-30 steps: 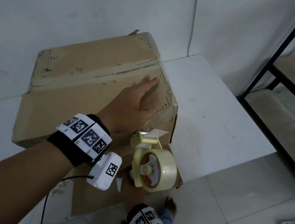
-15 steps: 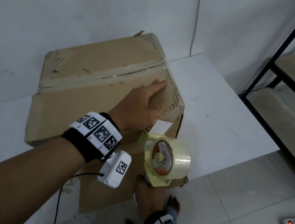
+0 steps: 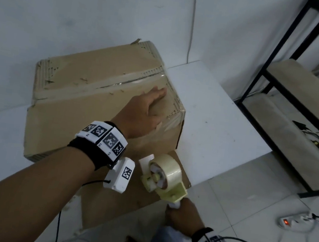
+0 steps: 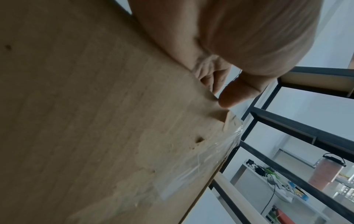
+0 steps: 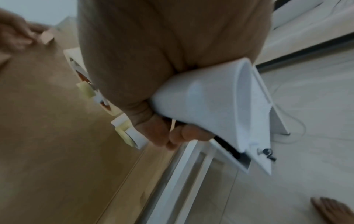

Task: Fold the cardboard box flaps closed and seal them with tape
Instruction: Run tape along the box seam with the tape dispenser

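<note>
While the left hand lies flat with fingers straight and together on the closed box, which sits toward the table's back edge against the wall, tape already runs along the top seam, its length going from the left edge to the right corner, so sealing looks largely done. From the left wrist, clear tape wraps over the box's edge under the thumb. From the right wrist, the right hand has fingers curled round the tape dispenser, held off the box near the table's front edge.
</note>
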